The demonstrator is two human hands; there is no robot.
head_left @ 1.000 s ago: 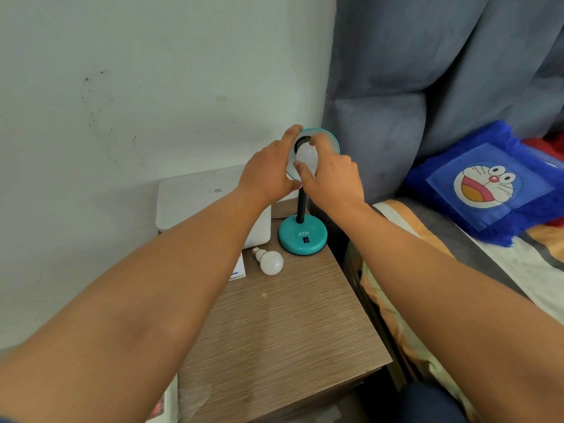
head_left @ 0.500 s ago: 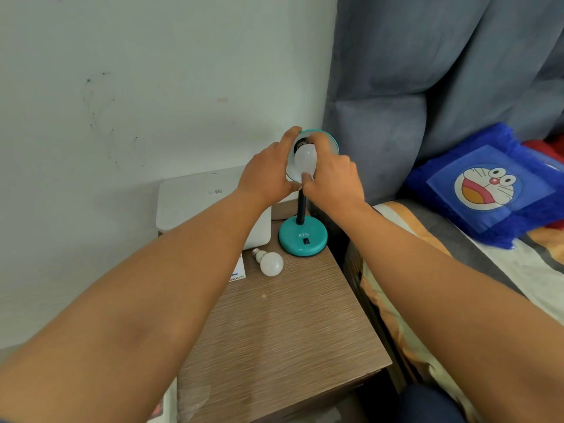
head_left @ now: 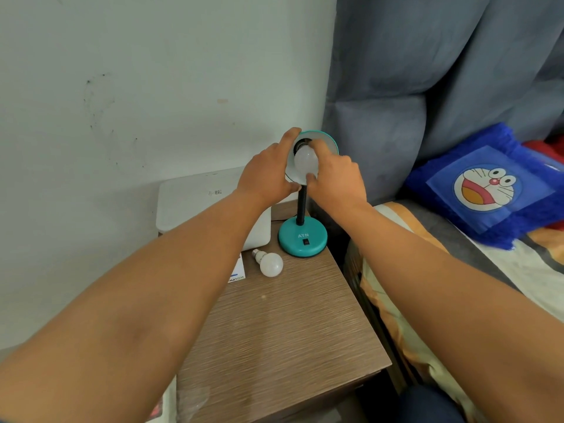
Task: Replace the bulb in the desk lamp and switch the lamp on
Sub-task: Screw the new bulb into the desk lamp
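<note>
Right fingers point(head_left: 314, 146) pinch bulb point(head_left: 306, 161) | left hand point(head_left: 268, 175) grips shade point(head_left: 331, 143) | bulb dome faces camera

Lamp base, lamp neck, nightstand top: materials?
Lamp base: teal, smooth, soft sheen, so painted metal or moulded plastic; can't tell which. Lamp neck: black, finely ribbed, looks like a flexible gooseneck, probably metal under a coating. Nightstand top: brown streaked wood-grain, matte, likely laminate rather than solid wood.

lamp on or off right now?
Off. The bulb in the lamp shade shows no glow, plain matte white like the spare bulb lying on the nightstand. The rocker switch position on the base is too small to read.
</note>
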